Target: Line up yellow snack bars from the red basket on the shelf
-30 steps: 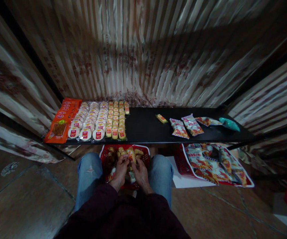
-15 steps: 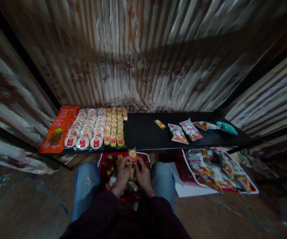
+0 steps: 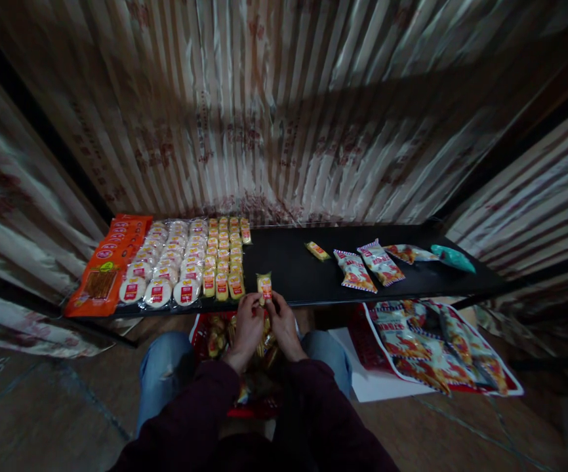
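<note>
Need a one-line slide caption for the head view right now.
Both hands, left hand and right hand, hold a small yellow snack pack at the black shelf edge, beside rows of snacks.

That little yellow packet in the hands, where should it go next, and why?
Probably down at the front of the black shelf, just right of the yellow packet rows. Both hands hold the yellow packet upright over that bare spot, and it matches those rows.

Dark maroon long sleeves (image 3: 200,400), light blue jeans (image 3: 159,373), rip on L knee.
</note>
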Available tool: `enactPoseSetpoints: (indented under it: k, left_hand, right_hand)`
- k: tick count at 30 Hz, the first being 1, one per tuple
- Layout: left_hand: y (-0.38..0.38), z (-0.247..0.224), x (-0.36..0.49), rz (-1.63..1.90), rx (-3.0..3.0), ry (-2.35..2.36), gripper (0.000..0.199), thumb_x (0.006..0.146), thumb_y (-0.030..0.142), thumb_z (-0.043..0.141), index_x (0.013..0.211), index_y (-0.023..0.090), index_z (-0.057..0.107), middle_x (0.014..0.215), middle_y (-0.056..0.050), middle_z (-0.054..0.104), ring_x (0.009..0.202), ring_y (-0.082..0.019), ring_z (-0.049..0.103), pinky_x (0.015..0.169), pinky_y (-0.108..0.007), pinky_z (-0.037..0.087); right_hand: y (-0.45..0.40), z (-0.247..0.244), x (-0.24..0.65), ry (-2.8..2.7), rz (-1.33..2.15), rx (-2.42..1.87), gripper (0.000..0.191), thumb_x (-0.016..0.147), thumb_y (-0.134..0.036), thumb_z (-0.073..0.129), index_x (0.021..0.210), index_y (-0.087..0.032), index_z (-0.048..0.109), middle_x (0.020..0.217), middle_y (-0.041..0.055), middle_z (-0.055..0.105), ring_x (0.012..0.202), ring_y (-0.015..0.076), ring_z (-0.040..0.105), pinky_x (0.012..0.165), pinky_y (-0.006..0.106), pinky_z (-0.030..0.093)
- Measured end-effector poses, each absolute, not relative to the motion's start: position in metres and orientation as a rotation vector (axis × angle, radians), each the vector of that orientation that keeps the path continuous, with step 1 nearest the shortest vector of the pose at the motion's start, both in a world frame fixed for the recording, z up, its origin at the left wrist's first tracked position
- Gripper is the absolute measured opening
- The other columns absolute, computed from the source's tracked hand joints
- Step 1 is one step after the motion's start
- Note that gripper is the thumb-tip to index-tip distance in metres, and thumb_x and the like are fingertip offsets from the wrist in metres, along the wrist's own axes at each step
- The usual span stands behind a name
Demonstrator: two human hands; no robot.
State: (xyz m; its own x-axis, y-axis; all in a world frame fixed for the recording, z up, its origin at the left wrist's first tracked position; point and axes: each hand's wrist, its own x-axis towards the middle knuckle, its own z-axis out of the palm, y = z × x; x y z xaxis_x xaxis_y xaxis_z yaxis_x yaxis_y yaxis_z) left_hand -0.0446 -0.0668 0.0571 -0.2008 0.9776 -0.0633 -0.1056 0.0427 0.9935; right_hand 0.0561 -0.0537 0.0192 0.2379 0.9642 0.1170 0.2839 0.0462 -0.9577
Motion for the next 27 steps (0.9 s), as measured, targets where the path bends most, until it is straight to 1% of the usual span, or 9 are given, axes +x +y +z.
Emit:
enactPoseSetpoints:
  k: [5,11,13,15,18,22,27]
  left_hand:
    - [-0.043,0.057,-0.040,1.343,0.923,1.283,0.034,0.065,0.001,0.058,0.091,0.021,0.068,0.105,-0.008,0.064,0.105,-0.021,0.057,0.104,-0.037,0.035]
    - [-0.018,0.059,-0.034,1.337,0.974,1.329,0.036,0.064,0.002,0.061,0.093,0.021,0.067,0.113,-0.008,0.064,0.114,-0.024,0.054,0.107,-0.037,0.032]
    - [-0.011,0.062,-0.032,1.305,1.027,1.368,0.030,0.068,0.007,0.060,0.094,0.020,0.066,0.114,-0.009,0.063,0.115,-0.024,0.053,0.107,-0.036,0.032]
    - [-0.005,0.067,-0.030,1.211,1.133,1.447,0.025,0.077,0.014,0.056,0.099,0.019,0.065,0.116,-0.010,0.063,0.115,-0.023,0.054,0.105,-0.035,0.035]
    - [0.004,0.073,-0.028,1.052,1.264,1.572,0.028,0.085,0.019,0.046,0.108,0.017,0.062,0.123,-0.012,0.060,0.118,-0.022,0.053,0.105,-0.035,0.037]
    - [0.020,0.078,-0.027,0.979,1.307,1.662,0.030,0.088,0.019,0.043,0.110,0.018,0.062,0.130,-0.012,0.057,0.127,-0.021,0.048,0.109,-0.033,0.033]
    - [0.038,0.078,-0.028,0.973,1.374,1.690,0.030,0.086,0.015,0.043,0.111,0.015,0.061,0.127,-0.014,0.058,0.120,-0.021,0.053,0.106,-0.031,0.037]
  right_hand:
    - [-0.029,0.019,0.054,-1.250,0.838,-1.399,0.041,0.082,-0.048,0.054,0.109,-0.017,0.062,0.102,0.0096,0.070,0.091,0.0231,0.065,0.086,0.037,0.050]
    - [0.005,0.010,0.055,-1.227,0.841,-1.376,0.041,0.079,-0.043,0.056,0.111,-0.018,0.059,0.095,0.0076,0.071,0.084,0.0204,0.066,0.079,0.034,0.052]
    - [0.014,0.008,0.054,-1.225,0.844,-1.397,0.040,0.078,-0.042,0.055,0.111,-0.019,0.059,0.092,0.0066,0.071,0.083,0.0200,0.066,0.079,0.034,0.052]
    - [0.022,0.007,0.054,-1.214,0.842,-1.424,0.040,0.077,-0.040,0.054,0.111,-0.019,0.059,0.092,0.0060,0.071,0.083,0.0202,0.066,0.080,0.034,0.052]
    - [0.032,0.006,0.053,-1.224,0.827,-1.454,0.039,0.075,-0.037,0.053,0.110,-0.021,0.060,0.096,0.0051,0.072,0.086,0.0213,0.066,0.082,0.035,0.052]
    - [0.048,0.003,0.051,-1.230,0.795,-1.507,0.038,0.074,-0.037,0.053,0.108,-0.023,0.061,0.098,0.0042,0.072,0.088,0.0222,0.066,0.083,0.035,0.051]
    - [0.072,-0.003,0.048,-1.231,0.791,-1.525,0.043,0.074,-0.037,0.052,0.114,-0.023,0.059,0.098,0.0035,0.071,0.089,0.0206,0.065,0.082,0.032,0.051]
